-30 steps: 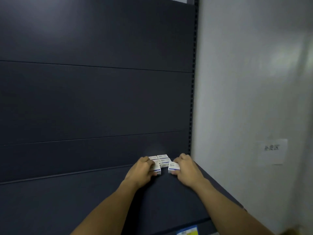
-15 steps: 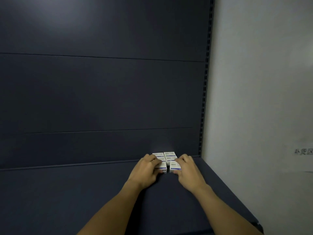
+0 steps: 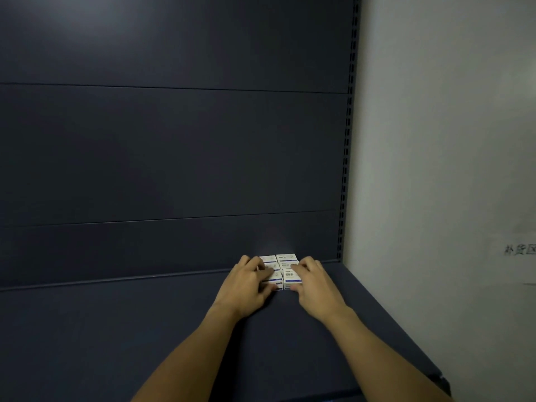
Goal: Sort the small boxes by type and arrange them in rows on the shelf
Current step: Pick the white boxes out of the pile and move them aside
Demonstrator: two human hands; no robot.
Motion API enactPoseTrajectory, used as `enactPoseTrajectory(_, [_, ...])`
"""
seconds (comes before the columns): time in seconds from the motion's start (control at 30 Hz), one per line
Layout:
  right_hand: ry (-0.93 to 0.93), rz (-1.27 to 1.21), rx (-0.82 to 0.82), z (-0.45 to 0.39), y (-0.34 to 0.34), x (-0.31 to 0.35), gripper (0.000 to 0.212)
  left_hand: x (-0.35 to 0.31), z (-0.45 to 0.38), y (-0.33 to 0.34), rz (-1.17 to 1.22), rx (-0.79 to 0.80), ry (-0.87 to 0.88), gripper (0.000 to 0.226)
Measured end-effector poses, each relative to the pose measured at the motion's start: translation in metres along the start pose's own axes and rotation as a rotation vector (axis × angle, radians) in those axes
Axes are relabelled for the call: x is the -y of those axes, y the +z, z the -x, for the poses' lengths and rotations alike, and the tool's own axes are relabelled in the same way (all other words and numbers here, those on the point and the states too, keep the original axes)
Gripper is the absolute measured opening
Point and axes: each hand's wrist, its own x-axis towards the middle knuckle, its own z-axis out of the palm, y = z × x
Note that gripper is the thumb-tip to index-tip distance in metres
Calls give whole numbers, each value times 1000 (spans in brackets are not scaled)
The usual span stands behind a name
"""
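Two hands flank the small boxes (image 3: 280,269) at the shelf (image 3: 145,329) far right: left hand (image 3: 246,281) and right hand (image 3: 314,282) press their sides, equally near.

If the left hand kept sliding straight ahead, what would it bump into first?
Probably the small white boxes its fingers already touch; the left hand points toward the shelf's dark back panel behind them.

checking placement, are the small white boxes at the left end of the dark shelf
No, the small white boxes sit near the dark shelf's right end.
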Motion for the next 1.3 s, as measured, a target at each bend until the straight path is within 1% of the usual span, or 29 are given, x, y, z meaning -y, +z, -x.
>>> enactPoseTrajectory(0.2, [26,118,47,0,1,0,44,-5,3,-4,15,-8,-23,55])
enactPoseTrajectory(0.33, [46,142,93,0,1,1,48,-7,4,-7,-1,10,-49,58])
enactPoseTrajectory(0.57, [48,223,159,-4,-11,9,71,-9,7,-16,-149,40,-98,77])
enactPoseTrajectory(0.7, [-10,252,176,-9,-29,12,81,-2,17,-37,-196,52,-103,74])
enactPoseTrajectory(0.77, [-45,277,193,-13,-36,20,82,9,25,-55,-244,74,-123,72])
enactPoseTrajectory(0.97, [-96,267,257,-26,-38,71,77,66,65,-122,-393,163,-261,59])
enactPoseTrajectory(1.17, [-149,204,305,-33,-29,154,62,115,124,-181,-446,264,-409,38])
enactPoseTrajectory(1.2, [-160,196,313,-34,-25,170,61,122,136,-189,-438,278,-429,36])
enactPoseTrajectory(1.3, [-202,182,339,-34,-14,219,62,142,176,-214,-399,317,-495,43])
